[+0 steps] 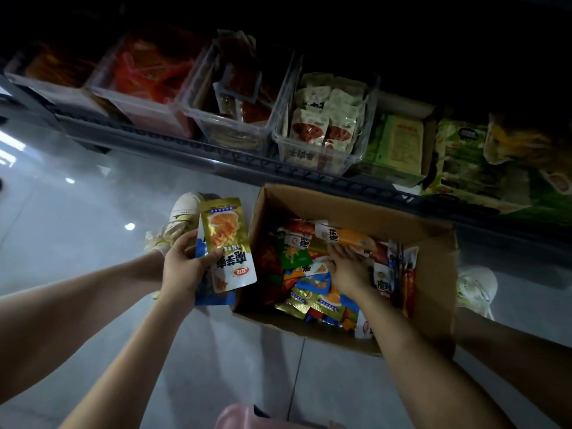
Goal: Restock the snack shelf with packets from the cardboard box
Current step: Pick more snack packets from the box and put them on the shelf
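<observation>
Left hand [182, 267] grips gold-and-white packets [229, 243]; right hand [349, 270] holds an orange packet [353, 238] inside the cardboard box [433, 274].

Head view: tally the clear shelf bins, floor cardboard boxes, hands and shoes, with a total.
4 clear shelf bins
1 cardboard box
2 hands: left hand gripping a gold packet, right hand
2 shoes
Total: 9
</observation>
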{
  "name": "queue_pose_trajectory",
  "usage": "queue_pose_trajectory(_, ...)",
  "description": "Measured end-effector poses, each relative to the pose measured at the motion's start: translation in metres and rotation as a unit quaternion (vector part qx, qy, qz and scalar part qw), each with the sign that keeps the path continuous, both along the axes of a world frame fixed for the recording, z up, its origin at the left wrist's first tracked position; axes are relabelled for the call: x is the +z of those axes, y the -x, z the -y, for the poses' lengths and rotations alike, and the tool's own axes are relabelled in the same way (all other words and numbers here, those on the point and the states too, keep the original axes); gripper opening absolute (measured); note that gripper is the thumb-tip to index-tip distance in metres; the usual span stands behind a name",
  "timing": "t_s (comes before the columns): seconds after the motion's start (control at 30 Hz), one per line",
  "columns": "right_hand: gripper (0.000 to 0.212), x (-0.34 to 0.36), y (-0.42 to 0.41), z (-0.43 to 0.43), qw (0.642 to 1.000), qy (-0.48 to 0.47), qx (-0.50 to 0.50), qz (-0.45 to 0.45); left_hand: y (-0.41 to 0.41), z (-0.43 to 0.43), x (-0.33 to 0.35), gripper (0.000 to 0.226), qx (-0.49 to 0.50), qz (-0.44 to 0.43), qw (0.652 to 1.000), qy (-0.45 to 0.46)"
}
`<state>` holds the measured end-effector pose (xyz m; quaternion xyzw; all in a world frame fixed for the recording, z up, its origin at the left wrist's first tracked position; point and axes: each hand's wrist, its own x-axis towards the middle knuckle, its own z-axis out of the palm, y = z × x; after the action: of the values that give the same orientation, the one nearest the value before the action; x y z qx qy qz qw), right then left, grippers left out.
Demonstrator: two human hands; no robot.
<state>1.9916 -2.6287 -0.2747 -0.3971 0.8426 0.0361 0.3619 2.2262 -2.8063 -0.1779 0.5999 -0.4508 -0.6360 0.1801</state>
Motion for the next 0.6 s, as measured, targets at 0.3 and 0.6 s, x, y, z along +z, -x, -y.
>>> queue_pose_trajectory(0.3, 0.051, 0.029, -0.022, -0.043, 0.995, -0.066, 0.078, 0.02, 0.0, -0.007, 0.013, 0.042, -0.011, -0.007, 1.0, 0.007)
queue_pose_trajectory(0.6, 0.043, 0.037, -0.017, -0.052, 0.987, 0.131, -0.077, -0.054, 0.001, -0.009, 0.016, 0.044, -0.044, 0.014, 0.998, 0.034)
